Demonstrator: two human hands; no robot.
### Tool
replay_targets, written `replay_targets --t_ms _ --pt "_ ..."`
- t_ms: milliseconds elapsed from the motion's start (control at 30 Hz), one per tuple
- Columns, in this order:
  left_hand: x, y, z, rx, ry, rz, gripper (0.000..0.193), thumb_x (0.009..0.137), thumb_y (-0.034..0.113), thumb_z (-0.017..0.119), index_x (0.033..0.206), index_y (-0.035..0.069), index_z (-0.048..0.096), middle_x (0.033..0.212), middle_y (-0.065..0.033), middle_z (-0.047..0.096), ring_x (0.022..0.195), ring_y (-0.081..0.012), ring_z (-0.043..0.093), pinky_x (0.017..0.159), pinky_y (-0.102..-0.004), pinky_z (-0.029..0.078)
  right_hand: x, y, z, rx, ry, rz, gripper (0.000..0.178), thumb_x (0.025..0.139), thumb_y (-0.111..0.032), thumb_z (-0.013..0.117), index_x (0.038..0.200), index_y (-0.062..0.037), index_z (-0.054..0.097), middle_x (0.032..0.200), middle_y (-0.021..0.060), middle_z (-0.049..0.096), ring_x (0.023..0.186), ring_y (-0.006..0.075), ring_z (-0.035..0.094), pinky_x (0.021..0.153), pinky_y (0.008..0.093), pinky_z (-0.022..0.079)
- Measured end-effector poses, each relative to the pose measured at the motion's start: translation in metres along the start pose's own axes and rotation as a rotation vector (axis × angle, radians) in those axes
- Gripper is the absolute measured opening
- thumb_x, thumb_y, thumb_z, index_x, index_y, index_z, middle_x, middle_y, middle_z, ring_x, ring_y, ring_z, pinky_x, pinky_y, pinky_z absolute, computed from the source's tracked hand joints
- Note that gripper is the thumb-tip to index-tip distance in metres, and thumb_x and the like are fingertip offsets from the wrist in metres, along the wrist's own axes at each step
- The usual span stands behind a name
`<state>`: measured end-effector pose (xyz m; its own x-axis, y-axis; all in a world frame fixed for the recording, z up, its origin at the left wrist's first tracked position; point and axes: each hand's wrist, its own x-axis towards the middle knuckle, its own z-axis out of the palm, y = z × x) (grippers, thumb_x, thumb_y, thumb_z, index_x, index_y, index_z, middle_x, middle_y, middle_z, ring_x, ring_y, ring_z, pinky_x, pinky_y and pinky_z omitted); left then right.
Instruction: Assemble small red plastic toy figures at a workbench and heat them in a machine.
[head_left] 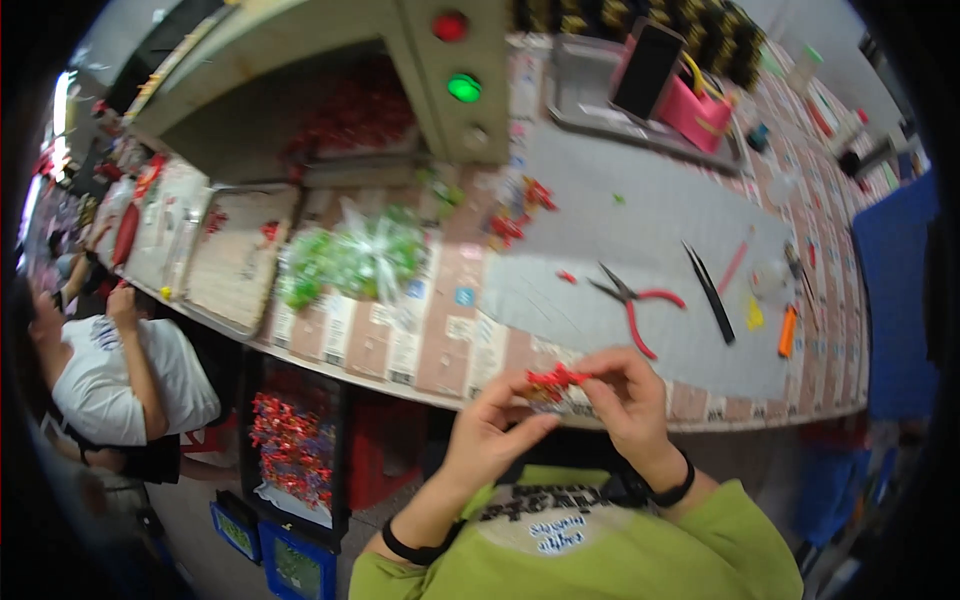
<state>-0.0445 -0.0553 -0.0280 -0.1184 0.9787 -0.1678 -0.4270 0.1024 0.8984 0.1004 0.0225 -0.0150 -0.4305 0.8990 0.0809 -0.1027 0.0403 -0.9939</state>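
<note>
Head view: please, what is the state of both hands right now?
Left hand: closed, holding a small red piece by its left side.
Right hand: closed, holding its right side.

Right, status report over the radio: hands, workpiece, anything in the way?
Left hand, right hand: both on small red piece. Held at near edge of table. Pliers, black tweezers lie beyond, not blocking.

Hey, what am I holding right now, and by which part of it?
A small red piece: your left hand holds its left end, your right hand its right end. Finer detail is blurred.
</note>
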Motion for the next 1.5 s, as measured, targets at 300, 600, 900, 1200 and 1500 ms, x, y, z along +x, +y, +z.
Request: replay_targets --t_ms 300,600,900,1200,1500 --pt "-0.014 0.01 -0.057 -0.018 0.253 0.162 0.028 0.081 0.003 0.058 0.108 -0.001 0.053 0.097 -0.003 0.058 0.081 -0.0091 0.056 0.072 -0.0209 0.046 0.002 0.005 0.002 -0.003 -0.068 0.033 0.013 0.081 0.0 0.052 0.094 0.0027 0.053 0.091 0.0097 0.06 0.086 0.0156 0.058 0.079 0.026 0.044" --pt "-0.099 0.014 -0.245 -0.39 1.304 0.469 0.029 0.08 0.035 0.061 0.092 0.009 0.057 0.08 -0.0026 0.06 0.064 -0.0089 0.054 0.053 -0.0205 0.047 0.017 -0.009 0.013 0.088 -0.101 0.129 0.01 0.084 -0.005 0.051 0.091 0.0024 0.051 0.088 0.0113 0.06 0.084 0.0172 0.059 0.078 0.0283 0.046" --pt "-0.2 -0.047 -0.401 -0.722 1.468 0.477 0.036 0.075 0.041 0.065 0.089 0.009 0.057 0.091 -0.004 0.059 0.07 -0.0086 0.056 0.058 -0.0222 0.047 0.05 -0.067 0.018 0.218 -0.164 0.029 0.018 0.085 -0.015 0.052 0.089 0.002 0.049 0.082 0.0145 0.061 0.076 0.0202 0.061 0.071 0.0314 0.049" --pt "-0.112 0.059 -0.35 -0.145 1.299 0.65 0.044 0.085 0.021 0.055 0.125 0.006 0.041 0.121 -0.0099 0.047 0.114 -0.0204 0.042 0.093 -0.0326 0.035 0.114 -0.165 0.066 0.249 -0.38 -0.212 0.02 0.084 -0.018 0.052 0.093 -0.0006 0.05 0.082 0.0121 0.059 0.08 0.0191 0.06 0.072 0.0308 0.049" --pt "0.043 0.081 -0.195 0.166 0.649 0.597 0.016 0.087 0.01 0.052 0.099 0.001 0.058 0.088 -0.0034 0.06 0.081 -0.008 0.055 0.074 -0.0207 0.043 0.253 0.02 0.17 0.434 -0.08 0.472 0.016 0.078 -0.012 0.058 0.092 -0.0047 0.054 0.091 0.0076 0.055 0.09 0.0195 0.051 0.08 0.0358 0.042"
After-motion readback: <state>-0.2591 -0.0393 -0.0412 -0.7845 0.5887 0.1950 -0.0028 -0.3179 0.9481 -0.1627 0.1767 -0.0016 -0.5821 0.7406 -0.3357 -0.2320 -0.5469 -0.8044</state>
